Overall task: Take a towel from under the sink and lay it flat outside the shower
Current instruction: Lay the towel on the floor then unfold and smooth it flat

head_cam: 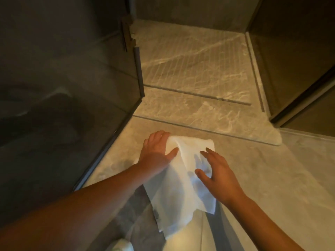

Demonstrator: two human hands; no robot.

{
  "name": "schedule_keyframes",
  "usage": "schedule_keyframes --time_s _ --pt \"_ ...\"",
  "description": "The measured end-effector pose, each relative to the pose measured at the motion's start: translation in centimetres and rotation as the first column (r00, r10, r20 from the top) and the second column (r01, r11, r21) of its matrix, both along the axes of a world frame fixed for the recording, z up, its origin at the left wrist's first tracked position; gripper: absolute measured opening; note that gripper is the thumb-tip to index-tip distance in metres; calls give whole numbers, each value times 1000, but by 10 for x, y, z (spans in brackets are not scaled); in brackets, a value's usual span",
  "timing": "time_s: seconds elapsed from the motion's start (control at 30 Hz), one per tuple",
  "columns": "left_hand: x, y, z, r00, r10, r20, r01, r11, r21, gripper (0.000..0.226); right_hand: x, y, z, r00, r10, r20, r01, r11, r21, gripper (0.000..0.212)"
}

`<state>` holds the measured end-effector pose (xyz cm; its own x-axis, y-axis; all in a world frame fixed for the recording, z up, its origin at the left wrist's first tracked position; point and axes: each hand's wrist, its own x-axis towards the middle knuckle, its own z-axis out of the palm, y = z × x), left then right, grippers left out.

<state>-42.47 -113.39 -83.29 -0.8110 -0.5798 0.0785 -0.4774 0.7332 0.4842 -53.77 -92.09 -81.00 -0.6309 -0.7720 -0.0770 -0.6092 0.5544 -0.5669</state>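
We see a pale grey stone floor point(253, 178), matt and faintly mottled. A white towel point(177, 187) lies on it, rumpled and not yet flat. Its far end is on the floor just short of the sill point(199, 113), and it runs back towards us. The near end is blurred, and we cannot tell if it rests on the floor or hangs above it. The sill is a veined marble strip set across the floor, with a dark joint on each long side. Beyond it the shower floor point(190, 60) is the same veined stone, cut with fine parallel grooves. At left a dark glass panel point(72, 87) stands on the floor, its lower frame running just beside the towel.
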Motion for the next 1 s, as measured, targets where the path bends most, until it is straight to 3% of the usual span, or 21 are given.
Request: schedule_keyframes --time_s 0.1,0.2,0.3,0.4,0.67,0.8,1.0 --pt "-3 10 -14 975 -221 -7 218 966 -141 57 9 2 -29 997 -29 71 24 998 65 67" --pt "-5 18 -33 913 -395 104 404 911 -84 64 11 2 -54 991 -76 110 61 989 132 69" --pt "5 17 -57 846 -436 306 475 878 -61 74 11 -1 -72 996 -65 55 54 982 180 69" --pt "27 8 -77 811 -466 352 521 850 -74 74 8 -2 -85 998 10 -56 3 976 220 71" --pt "38 0 -78 839 -420 347 469 881 -66 79 -17 -12 -88 976 129 -177 -71 950 304 68" --pt "50 -9 -78 905 -275 324 320 943 -91 83 -23 -21 -83 979 44 -198 29 935 354 64" --pt "56 2 -83 856 -218 468 284 956 -76 91 14 -19 -78 977 -73 -200 124 958 257 68"
